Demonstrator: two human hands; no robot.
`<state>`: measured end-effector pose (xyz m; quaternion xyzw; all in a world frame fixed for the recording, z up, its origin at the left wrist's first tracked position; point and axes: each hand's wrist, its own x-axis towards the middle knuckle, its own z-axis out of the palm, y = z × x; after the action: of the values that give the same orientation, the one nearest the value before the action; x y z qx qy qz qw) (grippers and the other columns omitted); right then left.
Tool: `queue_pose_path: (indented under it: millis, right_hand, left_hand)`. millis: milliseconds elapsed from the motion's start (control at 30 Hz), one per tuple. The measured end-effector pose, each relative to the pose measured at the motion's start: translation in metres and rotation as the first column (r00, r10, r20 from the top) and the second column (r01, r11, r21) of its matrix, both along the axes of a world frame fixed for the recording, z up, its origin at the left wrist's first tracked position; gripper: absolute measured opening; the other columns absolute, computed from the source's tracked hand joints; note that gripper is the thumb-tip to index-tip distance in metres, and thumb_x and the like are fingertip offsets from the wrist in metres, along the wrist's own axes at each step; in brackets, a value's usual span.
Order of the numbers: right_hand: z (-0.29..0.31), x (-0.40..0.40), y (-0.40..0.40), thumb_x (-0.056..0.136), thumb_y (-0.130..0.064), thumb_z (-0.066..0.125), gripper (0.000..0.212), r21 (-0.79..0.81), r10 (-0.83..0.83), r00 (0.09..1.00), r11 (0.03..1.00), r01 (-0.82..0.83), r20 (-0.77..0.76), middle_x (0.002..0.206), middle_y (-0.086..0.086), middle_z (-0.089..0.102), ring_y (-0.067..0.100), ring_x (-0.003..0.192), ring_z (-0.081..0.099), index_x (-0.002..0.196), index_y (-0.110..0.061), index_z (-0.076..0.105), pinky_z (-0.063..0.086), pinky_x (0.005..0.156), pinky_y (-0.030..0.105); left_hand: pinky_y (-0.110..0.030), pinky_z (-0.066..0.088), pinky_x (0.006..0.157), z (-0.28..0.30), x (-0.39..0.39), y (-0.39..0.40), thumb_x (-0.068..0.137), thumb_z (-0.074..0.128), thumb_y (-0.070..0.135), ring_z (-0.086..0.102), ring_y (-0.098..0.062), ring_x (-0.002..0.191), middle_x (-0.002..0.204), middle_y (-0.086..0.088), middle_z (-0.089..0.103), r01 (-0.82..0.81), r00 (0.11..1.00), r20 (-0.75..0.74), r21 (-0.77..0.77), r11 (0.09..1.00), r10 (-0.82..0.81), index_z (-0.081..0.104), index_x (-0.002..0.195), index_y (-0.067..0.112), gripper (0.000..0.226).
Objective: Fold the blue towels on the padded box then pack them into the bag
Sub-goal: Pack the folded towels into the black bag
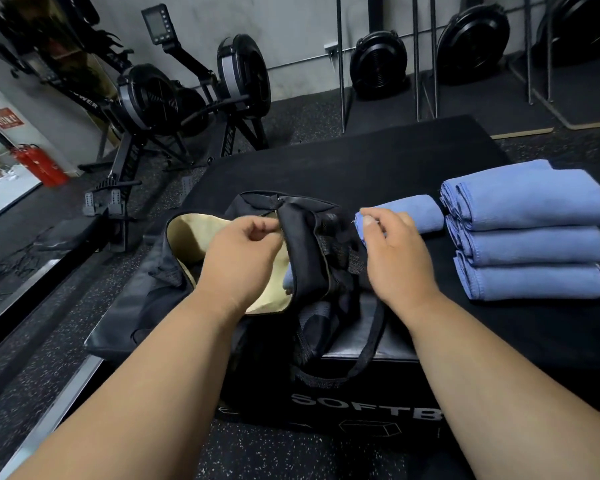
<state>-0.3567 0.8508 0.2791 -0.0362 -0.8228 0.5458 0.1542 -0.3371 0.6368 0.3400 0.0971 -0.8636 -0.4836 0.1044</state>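
Bag (pixel 305 244) open on padded box (pixel 413 150), tan lining showing, one blue towel (pixel 289 279) already inside. Left hand (pixel 243 251) pinching the bag's rim; right hand (pixel 392 247) gripping a folded towel (pixel 409 213) just beside the bag. Stack of three folded towels (pixel 530 233) (neat, edges aligned) further right.

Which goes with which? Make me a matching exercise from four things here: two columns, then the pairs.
1. bag
2. left hand
3. right hand
4. stacked towels

A. pinches a folded blue towel
B. piled on the padded box, right side
C. holds the bag's rim open
D. black outside, tan lining

Pairs: 1-D, 2-C, 3-A, 4-B
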Motion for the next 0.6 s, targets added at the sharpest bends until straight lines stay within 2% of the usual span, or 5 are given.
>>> queue_pose_path:
  millis: [67,133,300,400,600]
  right_hand:
    - [-0.012,-0.008,0.012,0.102,-0.029,0.049,0.036,0.136,-0.082,0.996,0.988,0.076,0.041,0.132,-0.002,0.054,0.023,0.118,0.056,0.133,-0.033,0.065,0.044,0.099,0.038]
    - [-0.026,-0.018,0.023,0.098,-0.023,0.053,0.045,0.338,-0.125,0.990,0.936,0.097,0.060,0.151,0.004,0.047,0.031,0.133,0.047,0.142,-0.026,0.061,0.038,0.111,0.045]
    - [-0.055,-0.040,0.041,0.097,-0.025,0.056,0.067,0.602,-0.075,0.984,0.798,-0.038,0.162,0.174,0.004,0.014,0.031,0.155,0.018,0.160,-0.033,0.035,0.015,0.125,0.051]
    - [-0.062,-0.049,0.042,0.098,-0.030,0.060,0.068,0.687,-0.111,0.985,0.726,-0.012,0.135,0.174,0.003,0.017,0.034,0.148,0.024,0.160,-0.039,0.034,0.018,0.118,0.048]
    - [-0.068,-0.060,0.041,0.094,-0.025,0.066,0.045,0.688,-0.167,0.986,0.717,0.113,0.011,0.158,0.003,0.045,0.037,0.124,0.040,0.137,-0.041,0.064,0.021,0.099,0.042]
  left_hand:
    - [-0.023,0.050,0.074,0.017,0.005,0.018,0.091,0.069,0.022,0.066,0.005,0.072,0.082,0.021,0.075,0.020,0.999,-0.045,-0.056,0.998,-0.022,0.075,0.096,0.033,0.014]
    - [-0.027,0.055,0.077,0.028,0.009,0.031,0.090,0.068,0.023,0.069,0.000,0.076,0.083,0.019,0.076,0.015,0.996,-0.084,-0.072,0.997,-0.021,0.076,0.094,0.033,0.013]
    - [-0.012,0.047,0.065,0.040,0.023,0.047,0.093,0.069,0.024,0.062,0.005,0.067,0.083,0.016,0.074,0.034,0.993,-0.111,-0.145,0.989,-0.051,0.073,0.099,0.034,0.013]
    - [-0.009,0.043,0.056,0.036,0.030,0.051,0.094,0.070,0.022,0.057,0.004,0.060,0.077,0.016,0.071,0.076,0.993,-0.077,-0.119,0.990,-0.086,0.074,0.102,0.032,0.013]
    - [-0.012,0.041,0.052,0.022,0.043,0.055,0.096,0.069,0.022,0.052,0.003,0.054,0.067,0.023,0.064,0.152,0.988,-0.007,-0.096,0.984,-0.153,0.072,0.105,0.032,0.014]
